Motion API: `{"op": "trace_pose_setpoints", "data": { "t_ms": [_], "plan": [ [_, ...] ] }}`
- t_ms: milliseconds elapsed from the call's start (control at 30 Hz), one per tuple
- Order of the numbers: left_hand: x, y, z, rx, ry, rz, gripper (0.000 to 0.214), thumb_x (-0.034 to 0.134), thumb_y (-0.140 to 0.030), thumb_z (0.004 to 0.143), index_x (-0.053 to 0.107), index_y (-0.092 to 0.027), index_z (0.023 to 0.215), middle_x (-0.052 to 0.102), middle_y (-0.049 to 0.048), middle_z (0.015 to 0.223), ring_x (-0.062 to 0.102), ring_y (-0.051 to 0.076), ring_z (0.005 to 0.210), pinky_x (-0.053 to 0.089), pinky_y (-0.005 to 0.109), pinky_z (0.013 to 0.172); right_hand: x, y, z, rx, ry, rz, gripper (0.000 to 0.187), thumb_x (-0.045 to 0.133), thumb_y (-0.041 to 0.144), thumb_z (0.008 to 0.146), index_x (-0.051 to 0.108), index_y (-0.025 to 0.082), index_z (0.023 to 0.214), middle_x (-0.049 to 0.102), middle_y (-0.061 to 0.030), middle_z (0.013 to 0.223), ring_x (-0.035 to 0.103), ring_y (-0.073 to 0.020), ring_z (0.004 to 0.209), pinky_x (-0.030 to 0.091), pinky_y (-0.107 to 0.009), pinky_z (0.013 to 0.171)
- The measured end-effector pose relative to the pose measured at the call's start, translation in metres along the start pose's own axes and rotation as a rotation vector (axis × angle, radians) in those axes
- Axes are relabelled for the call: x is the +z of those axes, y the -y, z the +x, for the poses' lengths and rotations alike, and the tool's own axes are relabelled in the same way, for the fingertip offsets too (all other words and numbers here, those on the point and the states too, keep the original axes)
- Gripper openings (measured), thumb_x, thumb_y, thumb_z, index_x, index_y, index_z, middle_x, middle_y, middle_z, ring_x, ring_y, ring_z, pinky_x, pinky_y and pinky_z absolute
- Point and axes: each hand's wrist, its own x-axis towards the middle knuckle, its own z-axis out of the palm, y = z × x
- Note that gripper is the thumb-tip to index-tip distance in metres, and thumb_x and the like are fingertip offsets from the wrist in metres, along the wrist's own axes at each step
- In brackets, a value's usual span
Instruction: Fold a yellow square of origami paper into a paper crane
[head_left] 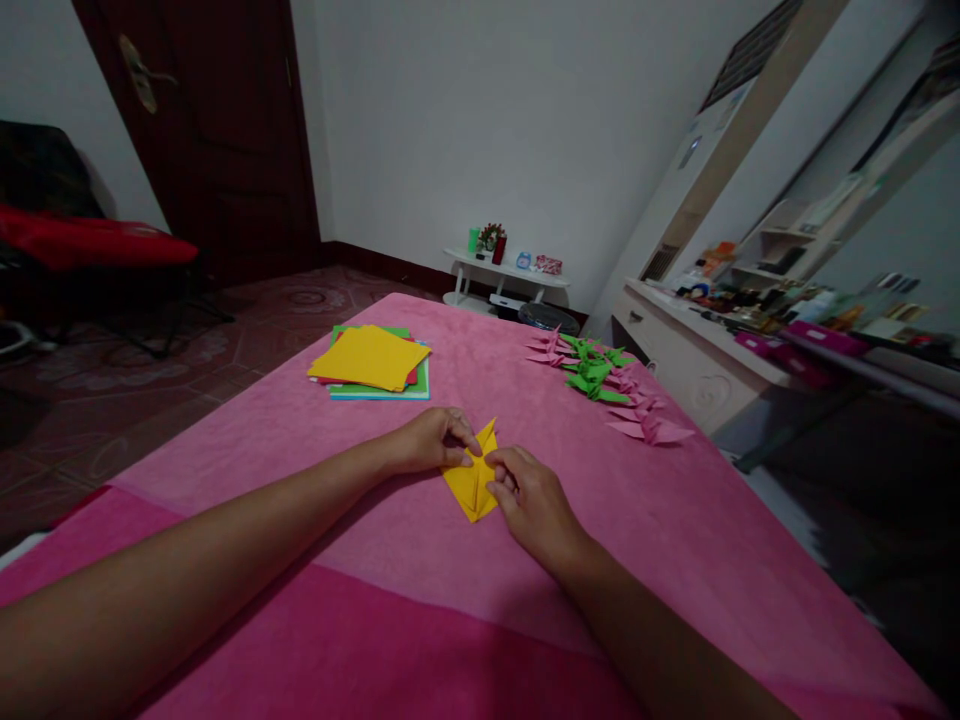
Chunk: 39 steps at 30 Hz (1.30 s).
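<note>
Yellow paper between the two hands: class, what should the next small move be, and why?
Probably press the folds flat with the fingertips. The yellow paper lies on the pink cloth with fold lines showing, and the left hand and right hand already have fingers on it from opposite sides.

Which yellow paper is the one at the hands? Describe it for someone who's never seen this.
Find the big pink cloth across the middle. Near its centre, the person's left hand and right hand meet at the folded yellow paper. It's small and pointed, unlike the broad yellow-topped stack beyond the left hand; the figures at right are pink and green.
</note>
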Motion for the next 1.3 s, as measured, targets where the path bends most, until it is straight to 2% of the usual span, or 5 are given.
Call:
{"op": "trace_pose_setpoints", "data": {
  "t_ms": [267,500,767,967,1300],
  "plan": [
    [0.002,-0.002,-0.001,-0.127,-0.128,-0.015,0.038,0.075,-0.022,0.056,0.059,-0.014,0.090,0.055,-0.0022,0.075,0.048,0.009,0.065,0.039,0.018,0.057,0.001,-0.006,0.002,0.142,-0.153,-0.056,0.036,0.067,0.016,0.066,0.053,0.020,0.099,0.059,-0.0039,0.095,0.055,-0.0188,0.084,0.044,-0.032,0.075],
    [-0.004,-0.015,-0.006,-0.283,0.004,0.335,0.029,0.074,-0.039,0.056,0.064,-0.018,0.071,0.059,-0.0034,0.062,0.049,0.010,0.054,0.030,0.020,0.049,-0.004,-0.009,0.007,0.212,-0.102,-0.113,0.027,0.073,0.023,0.061,0.064,0.023,0.086,0.060,-0.0037,0.088,0.055,-0.0205,0.085,0.042,-0.034,0.076],
    [0.012,-0.025,-0.009,-0.077,-0.225,0.224,0.006,0.059,-0.014,0.068,0.065,-0.015,0.070,0.062,0.0006,0.070,0.053,0.011,0.062,0.038,0.020,0.056,0.001,-0.012,0.007,0.220,-0.196,0.230,0.018,0.053,0.011,0.070,0.064,0.019,0.082,0.065,-0.0004,0.074,0.058,-0.0151,0.067,0.045,-0.026,0.062],
    [0.013,-0.043,-0.013,0.215,-0.393,0.334,0.012,0.054,-0.015,0.077,0.065,-0.016,0.081,0.063,0.0047,0.078,0.056,0.015,0.077,0.043,0.025,0.072,-0.014,-0.006,0.007,0.002,-0.424,0.007,0.015,0.056,0.011,0.073,0.066,0.022,0.076,0.066,-0.0016,0.075,0.058,-0.0189,0.077,0.040,-0.034,0.077],
    [0.019,-0.043,-0.017,0.208,-0.472,0.262,0.006,0.055,-0.021,0.081,0.058,-0.016,0.081,0.062,0.0026,0.078,0.056,0.012,0.073,0.042,0.022,0.068,-0.007,-0.013,0.006,0.081,-0.415,0.164,0.018,0.055,0.009,0.073,0.067,0.022,0.078,0.067,-0.0015,0.077,0.059,-0.0185,0.075,0.044,-0.032,0.073]
  ]
}}
